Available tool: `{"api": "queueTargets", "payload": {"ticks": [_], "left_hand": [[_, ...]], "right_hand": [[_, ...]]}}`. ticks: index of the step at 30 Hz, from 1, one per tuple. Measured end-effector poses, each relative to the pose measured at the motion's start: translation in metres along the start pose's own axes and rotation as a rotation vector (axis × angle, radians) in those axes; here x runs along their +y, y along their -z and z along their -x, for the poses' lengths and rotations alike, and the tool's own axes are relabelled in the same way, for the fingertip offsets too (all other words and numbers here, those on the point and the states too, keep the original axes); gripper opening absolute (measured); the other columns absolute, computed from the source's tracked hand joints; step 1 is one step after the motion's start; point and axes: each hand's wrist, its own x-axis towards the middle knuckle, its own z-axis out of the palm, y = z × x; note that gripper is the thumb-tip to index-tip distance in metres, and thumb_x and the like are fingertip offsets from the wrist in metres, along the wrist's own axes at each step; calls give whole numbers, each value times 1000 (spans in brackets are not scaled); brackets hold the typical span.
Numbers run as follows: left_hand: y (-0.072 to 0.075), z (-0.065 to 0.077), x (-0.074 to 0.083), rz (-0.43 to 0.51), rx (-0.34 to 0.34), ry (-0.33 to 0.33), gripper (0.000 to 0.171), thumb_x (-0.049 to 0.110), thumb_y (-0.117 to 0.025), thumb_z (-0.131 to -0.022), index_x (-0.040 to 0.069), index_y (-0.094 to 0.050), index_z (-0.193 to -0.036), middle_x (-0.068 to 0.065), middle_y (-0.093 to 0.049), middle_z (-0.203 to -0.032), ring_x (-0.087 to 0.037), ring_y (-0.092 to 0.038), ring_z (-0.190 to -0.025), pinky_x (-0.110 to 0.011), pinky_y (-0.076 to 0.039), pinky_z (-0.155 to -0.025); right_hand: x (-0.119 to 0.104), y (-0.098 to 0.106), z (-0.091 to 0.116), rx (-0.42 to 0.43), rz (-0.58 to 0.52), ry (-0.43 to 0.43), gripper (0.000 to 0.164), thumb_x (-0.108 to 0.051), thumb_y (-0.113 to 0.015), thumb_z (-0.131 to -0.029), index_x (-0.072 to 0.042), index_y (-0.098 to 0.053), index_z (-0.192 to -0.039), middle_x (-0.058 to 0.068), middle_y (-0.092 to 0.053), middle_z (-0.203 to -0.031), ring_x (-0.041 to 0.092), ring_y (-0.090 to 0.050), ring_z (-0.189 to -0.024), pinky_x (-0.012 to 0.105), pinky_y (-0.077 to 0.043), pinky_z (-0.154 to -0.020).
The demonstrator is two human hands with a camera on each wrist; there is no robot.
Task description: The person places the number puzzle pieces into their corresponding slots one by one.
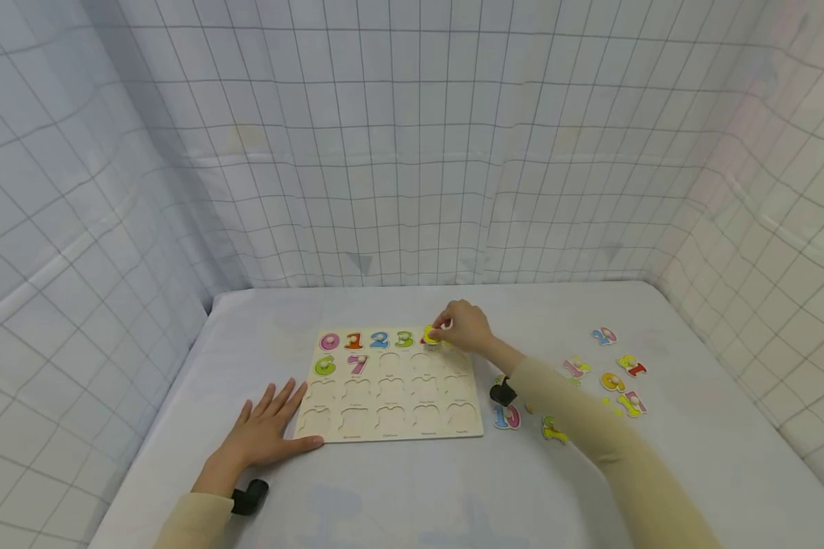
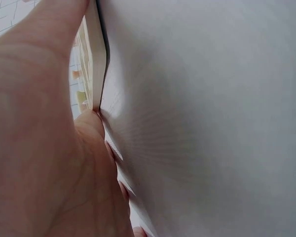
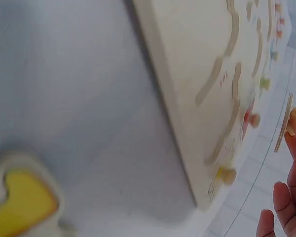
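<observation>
A pale wooden number puzzle board [image 1: 374, 404] lies on the table, with several knobbed number pieces seated in its upper rows. My right hand [image 1: 465, 328] pinches a yellow number piece [image 1: 429, 335] above the right part of the top row. The right wrist view shows this piece [image 3: 284, 123] edge-on between thumb and fingers, raised off the board; its digit is mostly hidden. Fingers spread, my left hand [image 1: 264, 431] rests at the board's lower left corner, thumb on the edge. The board's side [image 2: 96, 59] meets that hand in the left wrist view.
Loose number pieces [image 1: 613, 381] lie scattered right of the board, some under the right forearm. A blue and pink piece [image 1: 507, 417] sits close to its right edge. White grid-patterned curtains [image 1: 426, 152] stand behind and at both sides of the table.
</observation>
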Motion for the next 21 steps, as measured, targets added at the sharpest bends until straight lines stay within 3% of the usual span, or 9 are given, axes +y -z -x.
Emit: {"api": "queueTargets", "payload": {"ticks": [8, 15, 21], "left_hand": [[13, 6, 15, 10, -13, 15, 106, 71, -61, -74, 9, -24, -151, -19, -17, -155, -47, -5, -139, -68, -1, -103], [10, 6, 12, 19, -12, -1, 105, 71, -60, -75, 10, -24, -152, -19, -17, -155, -47, -5, -138, -68, 0, -103], [8, 4, 11, 33, -6, 5, 106, 72, -61, -74, 10, -25, -151, -19, -17, -154, -46, -5, -139, -67, 1, -104]], "right_hand": [[-41, -29, -3, -86, -24, 86, 14, -34, -77, -79, -20, -78, -81, -10, -53, -69, 10, -46, -66, 25, -37, -55], [-53, -46, -9, -127, -6, 63, 18, -38, -78, -79, -21, -77, -83, -11, -51, -71, 9, -45, -68, 24, -37, -60], [-56, -51, -11, -131, -42, 79, 17, -38, -78, -78, -21, -78, -81, -11, -52, -69, 10, -45, -65, 24, -36, -56]]}}
